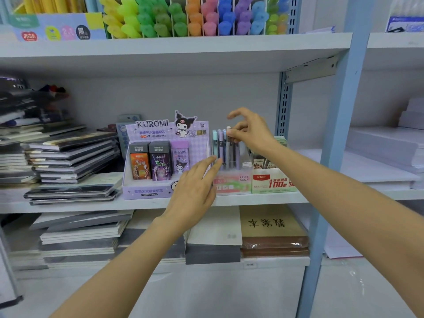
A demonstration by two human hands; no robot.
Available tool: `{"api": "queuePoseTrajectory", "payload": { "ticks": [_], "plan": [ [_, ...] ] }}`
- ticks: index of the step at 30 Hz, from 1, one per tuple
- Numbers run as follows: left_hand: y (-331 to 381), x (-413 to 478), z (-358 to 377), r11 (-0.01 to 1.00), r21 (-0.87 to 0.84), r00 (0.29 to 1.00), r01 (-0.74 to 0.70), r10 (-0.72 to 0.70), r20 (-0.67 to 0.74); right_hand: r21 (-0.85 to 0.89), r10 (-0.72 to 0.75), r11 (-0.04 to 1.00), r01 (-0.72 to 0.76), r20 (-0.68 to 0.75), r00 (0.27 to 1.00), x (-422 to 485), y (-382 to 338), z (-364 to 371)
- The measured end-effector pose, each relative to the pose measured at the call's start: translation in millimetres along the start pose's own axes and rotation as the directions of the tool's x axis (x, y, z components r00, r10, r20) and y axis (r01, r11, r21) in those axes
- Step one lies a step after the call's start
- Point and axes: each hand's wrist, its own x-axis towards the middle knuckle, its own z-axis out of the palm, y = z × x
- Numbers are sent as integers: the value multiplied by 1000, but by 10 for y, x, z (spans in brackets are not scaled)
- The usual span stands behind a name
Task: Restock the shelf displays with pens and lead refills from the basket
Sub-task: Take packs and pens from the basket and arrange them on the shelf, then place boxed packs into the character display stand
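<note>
Mostly hidden behind the left hand point(195, 187), the front right corner of the Kuromi display box point(146, 189) could not be read, and the print on the clear pen holder point(234, 183) just right of that box was blurred apart from the words FRUIT SODA. The right hand point(251, 134) covered the back of the holder and the upper part of the green-and-white lead refill carton point(273, 183), which stood just beside the holder, on its side away from the Kuromi box. That hand pinched the top end of a white-capped pen point(228, 129). Which fingers met the thumb was hard to tell, though one finger arched up free above the grip. The pen stood upright, long axis vertical and cap upward, its lower end down in the holder among other pens point(218, 143) standing the same way, right of the Kuromi box and level with its header card. The left hand lay flat, fingers straight and together, their tips touching the lower shafts of the pens. Left of the Kuromi box lay stacks of notebooks point(73, 157), their covers too blurred to read. Above it, rows of coloured highlighters point(183, 17) were cut off by the top edge.
</note>
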Motion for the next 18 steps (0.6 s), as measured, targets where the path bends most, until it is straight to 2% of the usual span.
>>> {"api": "queuePoseTrajectory", "payload": {
  "ticks": [2,6,10,12,15,18],
  "plan": [
    [-1,-4,0,1000,-5,1000,2,-2,1,-15,6,1000,-6,-25,1000,26,-4,28],
    [11,-1,2,1000,-6,1000,11,-11,11,-269,1,963,-16,-54,999,46,2,69],
    [40,-21,-21,999,-40,1000,14,-14,-3,-432,-13,902,-1,-28,1000,-25,-23,75],
    [58,-91,-15,999,-48,1000,18,-19,-13,-406,-83,913,40,-90,992,-153,-71,64],
    [84,-346,68,998,-53,996,37,-41,-85,-227,-266,947,228,-155,951,-570,-195,183],
    [95,-789,339,991,-104,977,89,-107,-184,-80,-379,923,375,-30,925,-1179,-214,563]
  ]
}}
